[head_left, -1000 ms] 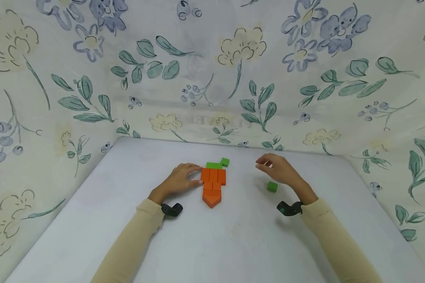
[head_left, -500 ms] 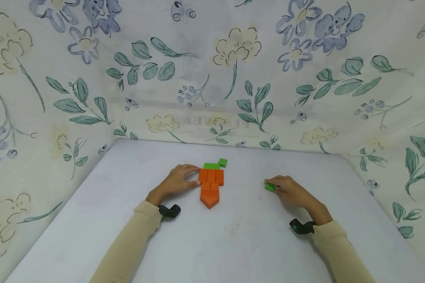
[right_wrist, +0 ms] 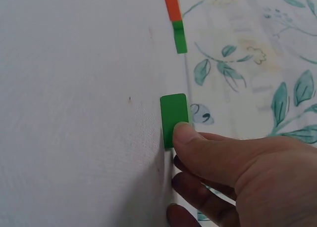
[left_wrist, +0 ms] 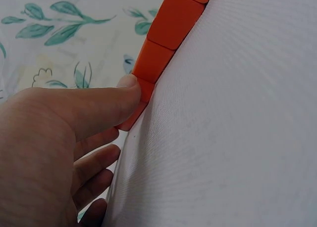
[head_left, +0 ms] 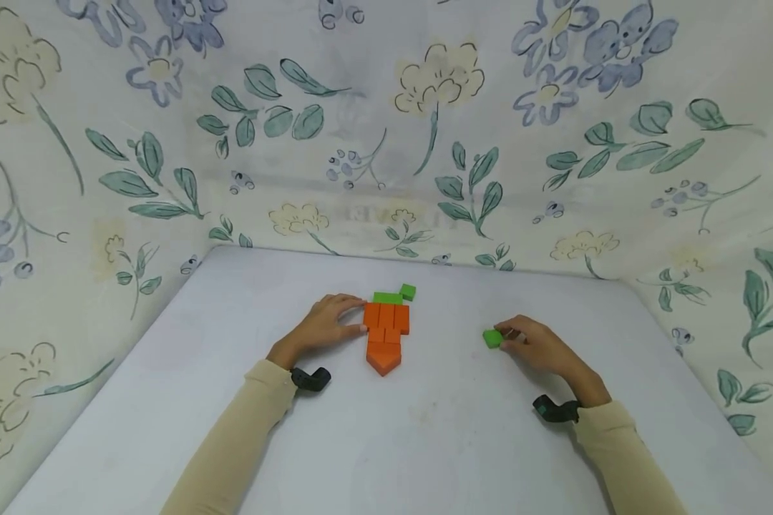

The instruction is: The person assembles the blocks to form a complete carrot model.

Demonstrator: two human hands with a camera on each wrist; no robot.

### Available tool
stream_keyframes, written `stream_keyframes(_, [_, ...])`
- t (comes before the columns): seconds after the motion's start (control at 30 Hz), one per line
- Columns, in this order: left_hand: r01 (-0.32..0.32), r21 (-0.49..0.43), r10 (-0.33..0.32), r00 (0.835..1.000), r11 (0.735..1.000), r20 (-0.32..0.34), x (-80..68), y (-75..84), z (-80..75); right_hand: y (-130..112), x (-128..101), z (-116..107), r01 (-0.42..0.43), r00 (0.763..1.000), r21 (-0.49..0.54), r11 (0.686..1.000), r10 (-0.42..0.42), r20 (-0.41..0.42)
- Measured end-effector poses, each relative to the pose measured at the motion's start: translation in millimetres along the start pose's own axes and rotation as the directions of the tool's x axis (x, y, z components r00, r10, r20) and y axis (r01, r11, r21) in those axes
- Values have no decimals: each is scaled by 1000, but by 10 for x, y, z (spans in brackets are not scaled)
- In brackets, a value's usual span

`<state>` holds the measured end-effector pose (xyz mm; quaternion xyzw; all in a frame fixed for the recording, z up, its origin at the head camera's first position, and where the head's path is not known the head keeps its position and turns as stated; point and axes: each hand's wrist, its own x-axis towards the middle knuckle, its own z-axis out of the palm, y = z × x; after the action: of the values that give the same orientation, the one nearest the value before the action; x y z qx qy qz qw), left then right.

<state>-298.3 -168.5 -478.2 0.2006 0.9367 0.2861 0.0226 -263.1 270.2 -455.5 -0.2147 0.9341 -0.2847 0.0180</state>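
Observation:
Orange blocks (head_left: 386, 315) lie flat on the table, pieced edge to edge into one figure with a pointed near end. A green rectangular block (head_left: 386, 297) borders its far edge, and a small green block (head_left: 409, 290) sits turned at that block's right corner. My left hand (head_left: 323, 322) rests at the figure's left side, thumb and index fingertip touching the orange edge; the thumb (left_wrist: 111, 101) lies straight in the left wrist view. Off to the right, my right hand (head_left: 541, 345) pinches another green block (right_wrist: 173, 111) between thumb and index finger, close to the tabletop.
The white tabletop (head_left: 399, 443) spreads around the blocks. Floral cloth (head_left: 361, 143) rises behind its far edge and along both sides. A dark camera mount is strapped on each wrist, the left mount (head_left: 312, 379) and the right mount (head_left: 555, 409).
My right hand has come down toward me and taken hold of the loose green block, which now sits at a different angle. The left hand stays beside the orange blocks.

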Motion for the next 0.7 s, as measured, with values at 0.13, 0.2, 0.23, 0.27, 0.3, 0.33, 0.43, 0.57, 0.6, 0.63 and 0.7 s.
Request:
stream_keyframes(0.13, [-3, 3, 3, 1000, 1000, -4, 5, -11, 14, 37, -18, 4, -6, 1000, 32, 999, 6, -9])
stream_keyframes(0.2, [-8, 4, 8, 1000, 1000, -6, 6, -11, 18, 57, -32, 7, -10, 1000, 45, 999, 11, -14])
stream_keyframes(0.23, [-9, 1, 9, 1000, 1000, -3, -1, -11, 23, 67, -40, 14, -14, 1000, 52, 999, 14, -13])
stream_keyframes(0.27, [-8, -3, 8, 1000, 1000, 0, -7, -12, 29, 74, -47, 22, -16, 1000, 61, 998, 17, -13])
stream_keyframes(0.3, [-8, -6, 8, 1000, 1000, 3, -12, -15, 35, 83, -51, 29, -19, 1000, 64, 998, 20, -11])
stream_keyframes(0.33, [-9, -6, 10, 1000, 1000, 6, -16, -18, 40, 91, -58, 36, -26, 1000, 67, 997, 26, -11])
stream_keyframes(0.43, [-11, -1, 11, 1000, 1000, 6, -22, -27, 47, 105, -63, 53, -32, 999, 77, 997, 33, -11])
stream_keyframes(0.57, [-17, 8, 17, 1000, 1000, 0, -21, -25, 34, 110, -54, 78, -40, 999, 87, 995, 43, -26])
stream_keyframes(0.6, [-17, 8, 17, 1000, 1000, 0, -21, -20, 27, 111, -49, 85, -44, 998, 88, 995, 47, -31])
stream_keyframes(0.63, [-17, 6, 17, 1000, 1000, -1, -20, -14, 19, 111, -44, 91, -52, 998, 92, 994, 56, -38])
stream_keyframes(0.7, [-8, 6, 8, 1000, 1000, 2, -17, -3, 6, 112, -35, 102, -63, 996, 97, 993, 68, -50])
